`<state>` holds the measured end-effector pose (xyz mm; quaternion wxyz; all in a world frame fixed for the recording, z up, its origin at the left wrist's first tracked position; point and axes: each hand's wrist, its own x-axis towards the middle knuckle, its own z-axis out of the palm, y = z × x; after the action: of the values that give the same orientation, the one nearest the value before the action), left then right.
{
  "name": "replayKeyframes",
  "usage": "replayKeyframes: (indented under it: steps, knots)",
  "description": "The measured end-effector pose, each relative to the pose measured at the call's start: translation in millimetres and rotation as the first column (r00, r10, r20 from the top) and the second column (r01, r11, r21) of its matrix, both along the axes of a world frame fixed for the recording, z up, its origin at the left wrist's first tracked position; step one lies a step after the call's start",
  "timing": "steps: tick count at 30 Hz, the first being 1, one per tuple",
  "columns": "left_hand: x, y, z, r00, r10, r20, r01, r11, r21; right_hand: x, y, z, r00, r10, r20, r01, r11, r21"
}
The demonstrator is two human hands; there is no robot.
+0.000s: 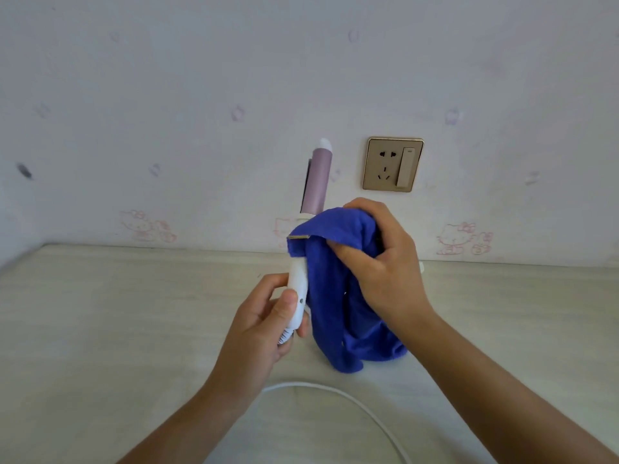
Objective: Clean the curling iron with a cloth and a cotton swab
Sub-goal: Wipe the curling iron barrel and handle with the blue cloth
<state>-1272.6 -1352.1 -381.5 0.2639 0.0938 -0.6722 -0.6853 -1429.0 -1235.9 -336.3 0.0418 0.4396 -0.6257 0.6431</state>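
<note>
pale table (134, 313) under both hands — left hand (264, 316) grips the upright curling iron (318, 175) by its white handle; right hand (382, 262) at three o'clock clutches the blue cloth (338, 296) round its middle — wall socket (393, 164) at one o'clock.

Wall (201, 78) ahead of me: pale wallpaper, with pink cartoon-cat prints (147, 226) along its lower edge and fainter motifs scattered higher. One dark smudge (24, 170) at far left. Gold-framed socket panel (385, 164) mounted right of centre, its rocker switch (407, 166) on the right side. Below me, a pale wood-grain tabletop (117, 313) meets the wall. Light is even and soft.
</note>
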Motion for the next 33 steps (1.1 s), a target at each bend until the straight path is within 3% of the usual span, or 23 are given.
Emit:
replayKeyframes:
  steps: [2, 6, 9, 14, 17, 22, 24, 29, 31, 33]
  knots:
    - [-2, -1, 5, 0.999, 0.034, -0.017, -0.033, 0.999, 0.042, 3, 1, -1, 0.992, 0.128, -0.009, -0.127, 0.989, 0.069]
    - [-3, -13, 5, 0.989, 0.147, -0.023, -0.141, 0.974, 0.175, 18, -5, -10, 0.915, 0.404, -0.005, -0.386, 0.877, 0.285]
    - [-2, -7, 4, 0.992, 0.126, -0.031, -0.119, 0.979, 0.164, 18, -5, -7, 0.954, 0.295, -0.062, -0.274, 0.935, 0.225]
    - [2, 8, -1, 0.999, 0.027, 0.021, -0.027, 0.999, -0.039, -2, 1, 6, 0.999, -0.03, 0.025, 0.03, 1.0, -0.002]
    - [1, 9, 2, 0.999, 0.048, -0.003, -0.048, 0.997, -0.06, -1, 3, 4, 1.0, 0.018, 0.022, -0.019, 0.999, 0.034]
    - [-2, -6, 5, 0.99, 0.142, -0.011, -0.139, 0.982, 0.128, 16, -4, -11, 0.924, 0.382, -0.002, -0.362, 0.878, 0.313]
    - [-1, -7, 6, 0.989, 0.145, 0.008, -0.145, 0.981, 0.129, 15, -5, -10, 0.935, 0.351, -0.044, -0.321, 0.894, 0.314]
    - [-2, 9, 5, 0.998, 0.056, 0.017, -0.056, 0.998, -0.033, -1, 0, 3, 1.0, 0.002, -0.007, -0.002, 1.0, 0.027]
    - [-3, 10, 5, 0.999, 0.049, 0.018, -0.048, 0.996, -0.071, 0, 1, 3, 1.0, -0.012, -0.001, 0.012, 1.0, 0.023]
    - [-4, 7, 7, 0.996, 0.089, -0.011, -0.089, 0.996, -0.001, 3, 1, -1, 0.992, 0.123, -0.005, -0.122, 0.986, 0.116]
